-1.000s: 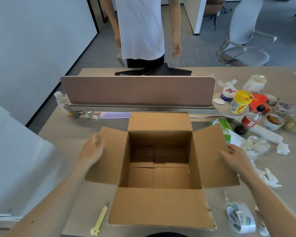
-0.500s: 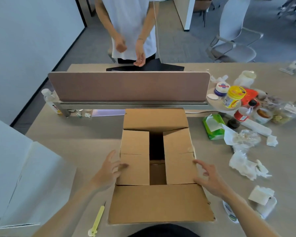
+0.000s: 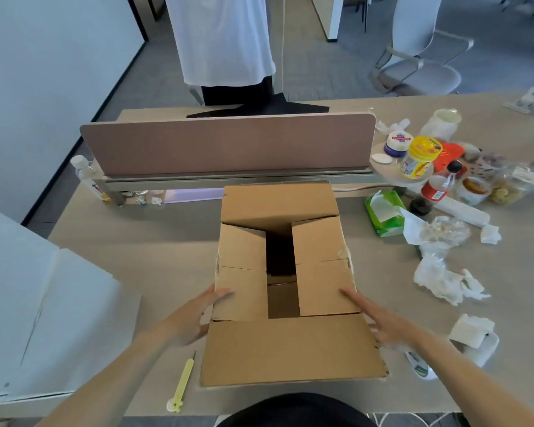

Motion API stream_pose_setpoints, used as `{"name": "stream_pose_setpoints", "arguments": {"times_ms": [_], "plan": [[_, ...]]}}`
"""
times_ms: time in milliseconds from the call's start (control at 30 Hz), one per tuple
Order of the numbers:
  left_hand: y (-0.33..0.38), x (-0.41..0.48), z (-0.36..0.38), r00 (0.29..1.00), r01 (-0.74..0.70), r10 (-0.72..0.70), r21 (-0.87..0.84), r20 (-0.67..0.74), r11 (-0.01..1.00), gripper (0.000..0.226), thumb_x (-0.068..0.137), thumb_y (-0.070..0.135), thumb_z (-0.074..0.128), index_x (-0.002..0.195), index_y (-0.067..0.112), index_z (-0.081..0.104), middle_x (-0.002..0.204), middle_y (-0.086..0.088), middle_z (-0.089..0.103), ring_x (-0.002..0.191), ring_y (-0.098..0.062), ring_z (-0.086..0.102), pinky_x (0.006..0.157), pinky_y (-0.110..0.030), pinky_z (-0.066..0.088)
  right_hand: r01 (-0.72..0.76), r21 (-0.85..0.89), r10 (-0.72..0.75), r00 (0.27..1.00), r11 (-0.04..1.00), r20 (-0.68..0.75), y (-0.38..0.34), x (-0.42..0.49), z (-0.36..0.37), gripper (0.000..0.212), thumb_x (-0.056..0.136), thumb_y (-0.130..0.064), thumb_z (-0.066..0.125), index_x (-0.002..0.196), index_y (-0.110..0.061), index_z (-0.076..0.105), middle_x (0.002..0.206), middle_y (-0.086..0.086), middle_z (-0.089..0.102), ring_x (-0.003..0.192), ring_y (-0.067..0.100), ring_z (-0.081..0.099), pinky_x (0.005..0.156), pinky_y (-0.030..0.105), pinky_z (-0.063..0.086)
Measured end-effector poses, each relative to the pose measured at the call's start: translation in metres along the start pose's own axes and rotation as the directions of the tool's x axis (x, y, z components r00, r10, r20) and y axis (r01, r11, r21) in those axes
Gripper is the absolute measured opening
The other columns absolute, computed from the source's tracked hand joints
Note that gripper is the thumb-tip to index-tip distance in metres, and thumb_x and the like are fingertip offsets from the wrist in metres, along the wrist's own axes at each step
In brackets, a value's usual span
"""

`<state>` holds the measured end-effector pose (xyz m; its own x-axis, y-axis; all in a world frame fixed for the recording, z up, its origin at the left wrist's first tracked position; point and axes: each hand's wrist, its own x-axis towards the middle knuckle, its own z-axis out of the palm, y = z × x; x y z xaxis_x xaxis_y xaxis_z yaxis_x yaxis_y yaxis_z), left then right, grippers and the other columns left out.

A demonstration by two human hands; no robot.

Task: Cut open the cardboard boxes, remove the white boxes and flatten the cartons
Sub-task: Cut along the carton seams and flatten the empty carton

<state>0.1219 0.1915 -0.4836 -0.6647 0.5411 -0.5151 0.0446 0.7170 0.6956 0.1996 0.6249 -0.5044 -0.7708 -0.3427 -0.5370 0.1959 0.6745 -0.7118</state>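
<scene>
Desk: beige tabletop (image 3: pixel 167 248) is filling the view, with a brown partition (image 3: pixel 228 146) standing across its far side.
Carton: cardboard carton (image 3: pixel 290 349) is sitting mid-desk, right in front of the person, mouth facing up and long axis running from the person toward the partition. Two side flaps are lying folded inward with a dark gap between them, and the near flap is spreading flat toward the person.
Left hand: left hand (image 3: pixel 191 318) is resting against the carton's left edge, straight fingers touching the left flap.
Right hand: right hand (image 3: pixel 383 322) is lying flat, fingers straight, on the right flap.
Nearby: yellow cutter (image 3: pixel 182 383) is lying just left of the near flap. A tape roll (image 3: pixel 420 365) is showing partly under the right forearm, and white boxes (image 3: pixel 43 318) are lying at the left edge. A green tissue pack (image 3: pixel 383 217), a yellow-lidded jar (image 3: pixel 420 158) and crumpled wrappers (image 3: pixel 438 278) are crowding the right side.
Room: someone in a white shirt (image 3: pixel 222 41) is standing beyond the partition, near a grey chair (image 3: pixel 420 57).
</scene>
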Motion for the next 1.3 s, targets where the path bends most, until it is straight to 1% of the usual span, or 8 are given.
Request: {"name": "stream_pose_setpoints", "arguments": {"times_ms": [133, 300, 433, 700, 867, 1000, 1133, 1300], "plan": [[0.013, -0.001, 0.012, 0.977, -0.067, 0.074, 0.041, -0.197, 0.997, 0.042, 0.093, 0.037, 0.066, 0.131, 0.049, 0.052, 0.133, 0.015, 0.058, 0.126, -0.017, 0.052, 0.087, -0.026, 0.055, 0.038, 0.187, -0.013, 0.991, 0.982, -0.132, -0.009, 0.001, 0.007, 0.070, 0.089, -0.050, 0.064, 0.145, -0.050, 0.023, 0.151, -0.022, 0.028, 0.134, -0.005, 0.036, 0.102, 0.007, 0.032], [0.033, -0.010, -0.002, 0.910, -0.105, -0.047, -0.338, -0.412, 0.935, 0.055, 0.078, 0.081, 0.047, 0.097, 0.032, 0.064, 0.083, 0.032, 0.068, 0.084, 0.012, 0.062, 0.088, -0.022, 0.050, 0.102, 0.360, 0.062, 0.906, 0.928, -0.418, -0.044, -0.007, -0.003, 0.021, 0.095, -0.051, 0.053, 0.106, -0.042, 0.068, 0.104, -0.015, 0.072, 0.105, 0.004, 0.064, 0.097, 0.034, 0.047], [0.082, -0.015, -0.045, 0.867, -0.282, 0.022, -0.453, -0.498, 0.846, 0.060, 0.077, 0.082, 0.052, 0.115, 0.037, 0.061, 0.105, 0.013, 0.073, 0.104, -0.012, 0.068, 0.090, -0.038, 0.055, 0.224, 0.368, 0.020, 0.831, 0.903, -0.555, -0.094, -0.028, -0.042, 0.039, 0.080, -0.076, 0.054, 0.105, -0.048, 0.064, 0.092, -0.007, 0.073, 0.092, 0.013, 0.069, 0.088, 0.043, 0.053], [0.136, -0.045, -0.116, 0.891, -0.393, 0.235, -0.399, -0.389, 0.828, 0.104, 0.067, 0.073, 0.074, 0.153, 0.041, 0.024, 0.126, -0.013, 0.068, 0.116, -0.033, 0.065, 0.094, -0.061, 0.051, 0.251, 0.516, 0.145, 0.780, 0.819, -0.609, -0.146, -0.053, -0.119, 0.051, 0.088, -0.016, 0.069, 0.132, -0.027, 0.046, 0.104, 0.008, 0.068, 0.088, 0.025, 0.069, 0.068, 0.037, 0.052], [0.134, -0.049, -0.102, 0.880, -0.469, 0.448, -0.434, -0.157, 0.769, 0.116, 0.073, 0.026, 0.087, 0.159, 0.034, 0.009, 0.162, 0.006, 0.029, 0.148, -0.019, 0.031, 0.111, -0.032, 0.039, 0.156, 0.617, 0.285, 0.782, 0.771, -0.554, -0.138, -0.048, -0.138, 0.039, 0.089, -0.017, 0.070, 0.123, -0.018, 0.049, 0.106, 0.008, 0.062, 0.084, 0.029, 0.066, 0.061, 0.037, 0.050], [0.142, -0.029, -0.087, 0.891, -0.406, 0.292, -0.320, -0.348, 0.856, 0.110, 0.074, -0.001, 0.078, 0.155, 0.033, 0.012, 0.133, 0.023, 0.059, 0.115, -0.001, 0.058, 0.085, -0.021, 0.053, 0.121, 0.657, 0.330, 0.789, 0.744, -0.518, -0.141, -0.040, -0.145, 0.027, 0.094, -0.020, 0.063, 0.118, -0.012, 0.055, 0.088, 0.007, 0.067, 0.068, 0.019, 0.063, 0.053, 0.028, 0.045], [0.153, -0.016, -0.088, 0.832, -0.363, 0.092, -0.411, -0.547, 0.836, 0.094, 0.070, 0.051, 0.079, 0.148, 0.029, 0.032, 0.116, 0.046, 0.057, 0.109, 0.019, 0.054, 0.087, -0.010, 0.047, 0.147, 0.657, 0.291, 0.810, 0.739, -0.509, -0.156, -0.034, -0.152, 0.024, 0.095, -0.038, 0.053, 0.095, -0.019, 0.067, 0.055, -0.006, 0.061, 0.044, 0.005, 0.051, 0.048, 0.021, 0.040], [0.145, 0.012, -0.101, 0.806, -0.167, -0.218, -0.564, -0.550, 0.809, 0.066, 0.064, 0.079, 0.070, 0.097, 0.022, 0.069, 0.088, 0.014, 0.073, 0.089, -0.008, 0.069, 0.069, -0.022, 0.051, 0.131, 0.683, 0.212, 0.894, 0.719, -0.394, -0.150, -0.015, -0.134, 0.045, 0.091, -0.064, 0.047, 0.083, -0.027, 0.071, 0.066, -0.011, 0.066, 0.056, 0.005, 0.058, 0.065, 0.030, 0.039]]}}
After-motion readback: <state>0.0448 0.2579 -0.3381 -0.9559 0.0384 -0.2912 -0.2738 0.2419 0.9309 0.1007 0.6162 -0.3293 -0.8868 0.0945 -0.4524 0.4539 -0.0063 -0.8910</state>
